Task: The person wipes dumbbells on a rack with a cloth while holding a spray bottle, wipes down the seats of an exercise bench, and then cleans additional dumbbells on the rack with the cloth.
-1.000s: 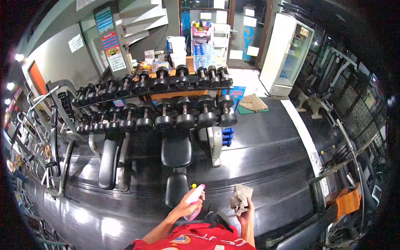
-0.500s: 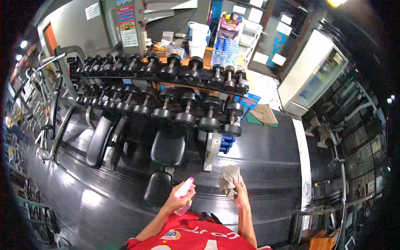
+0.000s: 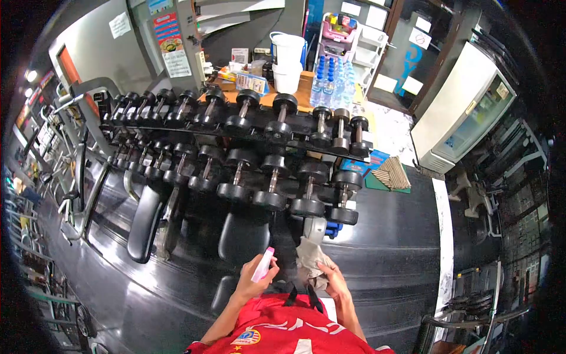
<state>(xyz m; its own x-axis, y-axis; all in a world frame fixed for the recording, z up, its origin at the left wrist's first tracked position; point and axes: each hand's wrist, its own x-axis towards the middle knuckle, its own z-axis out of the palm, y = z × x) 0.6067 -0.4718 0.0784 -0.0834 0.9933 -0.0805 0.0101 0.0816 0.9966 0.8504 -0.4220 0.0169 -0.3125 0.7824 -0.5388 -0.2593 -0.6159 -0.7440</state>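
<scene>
My left hand [image 3: 253, 282] is wrapped round a white and pink spray bottle [image 3: 263, 264], held upright with a slight tilt in front of my red shirt. To its right, my right hand [image 3: 334, 279] grips a crumpled grey-beige cloth [image 3: 309, 259], which hangs loosely from the fingers. Beyond both hands is a two-tier rack of black dumbbells [image 3: 273, 183]. A black padded bench [image 3: 243, 236] stands under the rack, partly hidden behind my left hand. Neither hand touches the rack.
Behind the rack, a wooden counter [image 3: 303, 88] holds white buckets [image 3: 287, 74] and water bottles [image 3: 331, 82]. A glass-door fridge [image 3: 466, 112] stands at the right. Another bench [image 3: 145, 227] is at the left. A striped mat [image 3: 389, 176] lies beyond the rack's right end.
The rack appears nearer and larger as my view moves forward. My right hand has brought the cloth closer to the bottle, and its fingers have shifted on the cloth.
</scene>
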